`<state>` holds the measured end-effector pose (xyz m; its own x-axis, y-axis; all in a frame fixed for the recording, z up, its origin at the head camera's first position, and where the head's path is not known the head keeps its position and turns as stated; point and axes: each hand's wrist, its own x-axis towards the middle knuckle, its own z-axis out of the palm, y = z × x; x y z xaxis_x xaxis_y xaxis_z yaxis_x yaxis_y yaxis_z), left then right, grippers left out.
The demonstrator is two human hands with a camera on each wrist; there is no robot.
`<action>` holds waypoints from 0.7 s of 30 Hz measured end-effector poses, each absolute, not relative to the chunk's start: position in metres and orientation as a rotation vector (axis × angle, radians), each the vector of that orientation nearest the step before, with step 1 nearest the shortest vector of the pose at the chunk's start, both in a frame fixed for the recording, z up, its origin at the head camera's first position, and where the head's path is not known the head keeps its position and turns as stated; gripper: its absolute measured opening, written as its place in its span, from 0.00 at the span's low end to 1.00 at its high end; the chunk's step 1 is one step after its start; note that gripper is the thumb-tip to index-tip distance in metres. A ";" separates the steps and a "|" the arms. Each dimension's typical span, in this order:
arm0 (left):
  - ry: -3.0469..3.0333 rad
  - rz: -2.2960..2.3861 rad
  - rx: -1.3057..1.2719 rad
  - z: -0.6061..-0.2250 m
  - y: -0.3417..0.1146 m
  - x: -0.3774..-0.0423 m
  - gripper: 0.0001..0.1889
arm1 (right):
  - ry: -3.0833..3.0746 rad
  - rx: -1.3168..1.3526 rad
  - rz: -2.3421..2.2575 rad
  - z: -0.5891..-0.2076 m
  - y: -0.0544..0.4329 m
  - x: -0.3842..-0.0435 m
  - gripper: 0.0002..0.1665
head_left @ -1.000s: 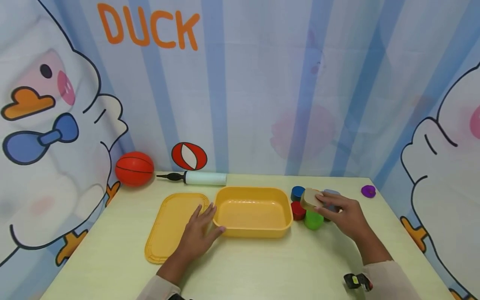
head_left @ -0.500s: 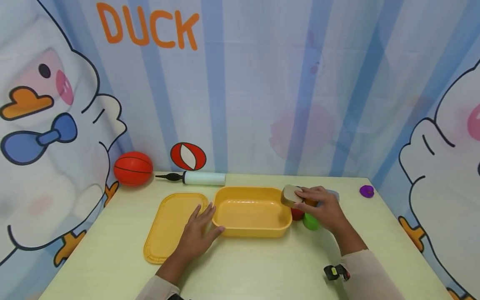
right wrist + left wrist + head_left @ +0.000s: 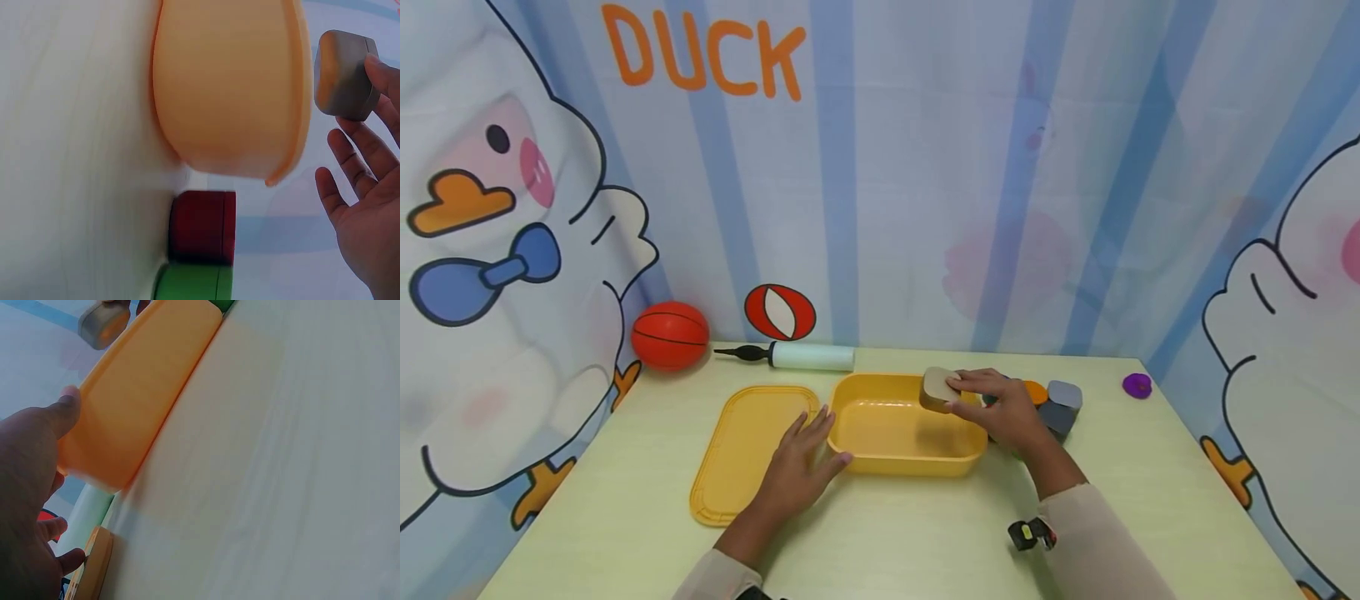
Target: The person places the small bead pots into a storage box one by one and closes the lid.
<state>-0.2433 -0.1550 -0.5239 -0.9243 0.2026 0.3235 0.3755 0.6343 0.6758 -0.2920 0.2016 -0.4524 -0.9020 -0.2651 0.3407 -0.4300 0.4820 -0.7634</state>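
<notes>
My right hand (image 3: pixel 1003 408) pinches a small beige rounded box (image 3: pixel 940 389), with a lid seam, between thumb and fingers. It is held above the right part of a yellow plastic container (image 3: pixel 898 467); in the right wrist view the beige box (image 3: pixel 345 75) shows beyond the container's rim. My left hand (image 3: pixel 797 467) lies with fingers spread at the container's left end. In the left wrist view its thumb (image 3: pixel 65 409) is right at the container rim, and the other fingers extend toward the flat yellow lid (image 3: pixel 94 562).
Right of the container stand small rounded boxes: red (image 3: pixel 203 226), green (image 3: pixel 197 282), orange (image 3: pixel 1036 392), grey (image 3: pixel 1064 394) and dark grey (image 3: pixel 1058 418). Behind lie a hand pump (image 3: pixel 808 357) and a red ball (image 3: pixel 670 336). A purple object (image 3: pixel 1137 385) sits far right.
My right hand has carried the beige box leftward, from above the other small boxes to over the container. The orange and grey boxes are now uncovered. My left hand has stayed in place.
</notes>
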 end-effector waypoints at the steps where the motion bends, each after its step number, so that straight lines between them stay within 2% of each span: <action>1: -2.637 -1.169 -0.474 -0.524 -0.155 -0.243 0.40 | -2.549 0.606 1.394 -0.453 0.198 -0.292 0.27; 10: -2.632 -1.122 -0.471 -0.524 -0.153 -0.245 0.39 | -2.589 0.628 1.435 -0.458 0.171 -0.298 0.28; 21: -2.647 -1.095 -0.455 -0.522 -0.153 -0.242 0.40 | -2.713 0.624 1.424 -0.458 0.140 -0.309 0.24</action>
